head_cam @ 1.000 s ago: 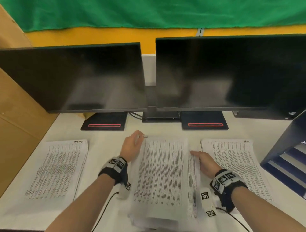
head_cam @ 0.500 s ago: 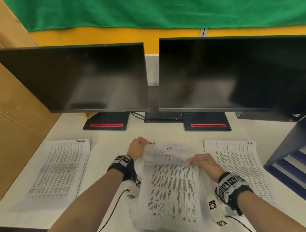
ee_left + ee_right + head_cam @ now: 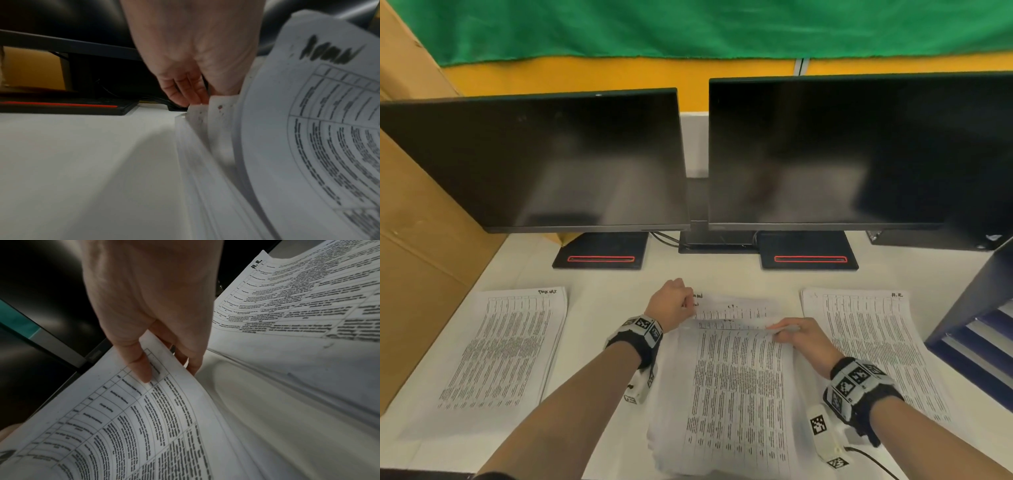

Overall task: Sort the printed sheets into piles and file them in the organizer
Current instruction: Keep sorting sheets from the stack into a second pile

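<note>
The middle stack of printed sheets (image 3: pixel 732 394) lies in front of me on the white desk (image 3: pixel 602 308). My right hand (image 3: pixel 782 330) pinches the far right corner of the top sheet (image 3: pixel 144 410), thumb on top and fingers beneath, so its far edge is raised off the stack. My left hand (image 3: pixel 685 303) is curled at the stack's far left corner, where its fingers (image 3: pixel 185 91) hold a few lifted sheet corners (image 3: pixel 216 113); the thumb is hidden. A sorted pile (image 3: pixel 506 346) lies at the left and another pile (image 3: pixel 866 342), marked "H.R.", at the right.
A dark blue organizer (image 3: pixel 976 325) with shelves stands at the right edge of the desk. Two black monitors (image 3: pixel 544 161) (image 3: pixel 842 150) on stands fill the back. A cardboard panel (image 3: pixel 414 240) borders the left side.
My right hand has moved from the stack's right edge to its far right corner and lifted the top sheet's far edge. The left hand has stayed at the far left corner.
</note>
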Motion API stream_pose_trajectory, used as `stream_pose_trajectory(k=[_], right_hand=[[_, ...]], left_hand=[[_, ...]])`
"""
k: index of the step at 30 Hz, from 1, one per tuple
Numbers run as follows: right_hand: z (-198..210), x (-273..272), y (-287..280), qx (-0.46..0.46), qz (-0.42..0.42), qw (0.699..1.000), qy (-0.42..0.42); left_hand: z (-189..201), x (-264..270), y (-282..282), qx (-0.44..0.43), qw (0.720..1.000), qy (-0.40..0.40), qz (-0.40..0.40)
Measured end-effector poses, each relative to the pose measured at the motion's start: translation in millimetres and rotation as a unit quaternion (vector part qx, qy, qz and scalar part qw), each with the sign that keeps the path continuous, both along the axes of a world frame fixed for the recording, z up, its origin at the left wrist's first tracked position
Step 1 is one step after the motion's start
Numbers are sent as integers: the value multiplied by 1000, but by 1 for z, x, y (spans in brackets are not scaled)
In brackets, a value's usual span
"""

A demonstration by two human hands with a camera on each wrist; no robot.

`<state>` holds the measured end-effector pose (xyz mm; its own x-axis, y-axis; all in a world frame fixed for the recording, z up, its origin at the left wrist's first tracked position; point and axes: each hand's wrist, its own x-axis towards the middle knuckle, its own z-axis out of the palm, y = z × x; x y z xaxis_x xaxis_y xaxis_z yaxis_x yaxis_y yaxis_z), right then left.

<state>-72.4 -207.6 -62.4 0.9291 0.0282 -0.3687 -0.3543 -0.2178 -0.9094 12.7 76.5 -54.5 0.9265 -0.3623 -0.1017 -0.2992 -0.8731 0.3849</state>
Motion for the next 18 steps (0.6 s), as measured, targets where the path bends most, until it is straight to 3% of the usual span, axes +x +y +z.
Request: stream_pose_trajectory(k=[4, 8, 11, 14, 16, 18], right_hand=[[-4, 0, 1, -20, -4, 1000, -7], [-4, 0, 6, -94, -62, 992, -50], [-9, 1, 4, -103, -70, 990, -64], [-11, 2, 3, -78, -44, 995, -50], [-13, 3, 1, -65, -45, 996, -40], [-14, 2, -2, -63, -46, 996, -40]], left_hand=[[2, -3, 1, 12, 998, -13, -63], [5, -5, 2, -96, 995, 23, -25], [10, -3, 3, -206, 968, 145, -8], [22, -2, 3, -218, 939, 262, -48], [25, -1, 0, -226, 935, 273, 2], [21, 3, -1, -278, 926, 229, 111]])
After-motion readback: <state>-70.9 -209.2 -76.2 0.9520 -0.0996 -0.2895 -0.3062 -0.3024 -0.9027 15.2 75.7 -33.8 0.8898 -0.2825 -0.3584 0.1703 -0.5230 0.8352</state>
